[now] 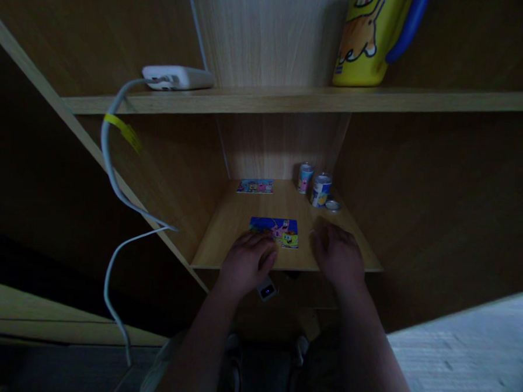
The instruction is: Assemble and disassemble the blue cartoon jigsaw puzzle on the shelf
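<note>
My left hand [248, 259] lies palm down at the lower left of a bright cartoon picture [274, 225] on the shelf board. Its fingers are stretched over that corner and hide part of it; the thumb stands apart. I cannot tell whether the picture is one card or fitted pieces. To the right of it, my right hand [340, 253] rests on the board with fingers loosely bent and thumb apart, nothing visible in it. Behind that hand stand a small printed tin [321, 191] and a pink-and-blue tin [305, 178]. A round metal lid [333, 206] lies beside them.
A second cartoon picture [255, 186] lies at the back left. On the upper shelf [266, 101] are a white power bank [180, 77] and a yellow mug [366, 43] with a blue handle. A white cable [108, 153] hangs at left. A small device with a lit display [266, 290] sits below.
</note>
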`<state>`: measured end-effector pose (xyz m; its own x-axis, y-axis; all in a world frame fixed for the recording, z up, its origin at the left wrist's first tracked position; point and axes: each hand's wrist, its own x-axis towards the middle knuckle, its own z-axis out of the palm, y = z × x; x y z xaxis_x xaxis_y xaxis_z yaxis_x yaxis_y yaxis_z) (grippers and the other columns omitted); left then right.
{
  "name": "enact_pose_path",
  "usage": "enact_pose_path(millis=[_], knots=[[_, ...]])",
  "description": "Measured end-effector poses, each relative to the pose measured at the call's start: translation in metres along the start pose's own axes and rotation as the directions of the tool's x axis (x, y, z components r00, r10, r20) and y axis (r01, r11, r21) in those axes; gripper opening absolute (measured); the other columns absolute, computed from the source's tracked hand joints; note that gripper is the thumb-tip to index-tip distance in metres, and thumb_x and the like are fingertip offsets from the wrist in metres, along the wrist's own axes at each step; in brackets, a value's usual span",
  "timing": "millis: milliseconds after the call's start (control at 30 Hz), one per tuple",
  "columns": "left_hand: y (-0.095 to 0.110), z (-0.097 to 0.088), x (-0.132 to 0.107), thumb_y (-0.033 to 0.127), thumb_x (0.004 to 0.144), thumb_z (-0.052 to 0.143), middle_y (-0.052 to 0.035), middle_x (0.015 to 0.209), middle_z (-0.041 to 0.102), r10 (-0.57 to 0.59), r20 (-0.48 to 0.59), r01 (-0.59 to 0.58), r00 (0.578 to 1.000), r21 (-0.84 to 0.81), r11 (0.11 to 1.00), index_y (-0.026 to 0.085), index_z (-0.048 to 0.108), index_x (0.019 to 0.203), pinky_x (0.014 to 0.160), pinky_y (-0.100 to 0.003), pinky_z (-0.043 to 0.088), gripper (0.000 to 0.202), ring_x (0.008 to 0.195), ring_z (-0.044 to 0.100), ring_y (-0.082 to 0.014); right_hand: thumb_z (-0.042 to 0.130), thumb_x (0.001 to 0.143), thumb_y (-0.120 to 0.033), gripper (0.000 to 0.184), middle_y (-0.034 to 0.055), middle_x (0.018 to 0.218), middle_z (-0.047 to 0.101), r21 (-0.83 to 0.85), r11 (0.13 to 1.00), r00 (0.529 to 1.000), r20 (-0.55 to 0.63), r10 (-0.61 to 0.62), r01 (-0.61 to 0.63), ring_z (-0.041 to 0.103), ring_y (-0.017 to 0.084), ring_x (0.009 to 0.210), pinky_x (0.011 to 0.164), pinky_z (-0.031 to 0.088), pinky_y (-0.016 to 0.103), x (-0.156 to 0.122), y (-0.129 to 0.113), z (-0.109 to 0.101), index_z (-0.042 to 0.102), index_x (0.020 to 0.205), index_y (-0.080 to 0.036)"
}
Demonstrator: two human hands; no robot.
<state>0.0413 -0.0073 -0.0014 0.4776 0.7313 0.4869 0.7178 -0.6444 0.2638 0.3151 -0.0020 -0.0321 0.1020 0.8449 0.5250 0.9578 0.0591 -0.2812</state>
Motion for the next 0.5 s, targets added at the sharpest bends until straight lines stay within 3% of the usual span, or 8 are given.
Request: enact_pose_path(millis=[267, 500], knots=[[0.0025, -0.0015, 0.0002, 0.026, 0.104, 0.068, -0.0076, 0.138, 0.077, -0.020, 0.010, 0.020, 1.000, 0.012, 1.000, 0.025, 0.074, 0.117, 0.117, -0.055, 0.054, 0.014, 0.128, 0.071, -0.0295, 0.050, 0.111, -0.046, 0.051, 0.0232, 0.140, 0.073, 0.017, 1.000, 1.000, 0.003, 0.005, -0.005, 0.065, 0.036, 0.131, 0.117, 0.047, 0.050, 0.0008, 0.0014, 0.0027, 0.075, 0.134, -0.008], [0.0035, -0.0018, 0.0008, 0.027, 0.105, 0.068, -0.0074, 0.135, 0.078, -0.020, 0.007, 0.020, 1.000, 0.006, 1.000, 0.025, 0.074, 0.117, 0.116, -0.054, 0.054, 0.014, 0.127, 0.071, -0.0290, 0.057, 0.109, -0.044, 0.046, 0.0210, 0.150, 0.068, 0.101, 0.994, 0.998, -0.059, -0.031, 0.037, 0.060, 0.037, 0.139, 0.118, 0.048, 0.054, -0.0005, -0.0001, -0.0028, 0.073, 0.138, -0.012]])
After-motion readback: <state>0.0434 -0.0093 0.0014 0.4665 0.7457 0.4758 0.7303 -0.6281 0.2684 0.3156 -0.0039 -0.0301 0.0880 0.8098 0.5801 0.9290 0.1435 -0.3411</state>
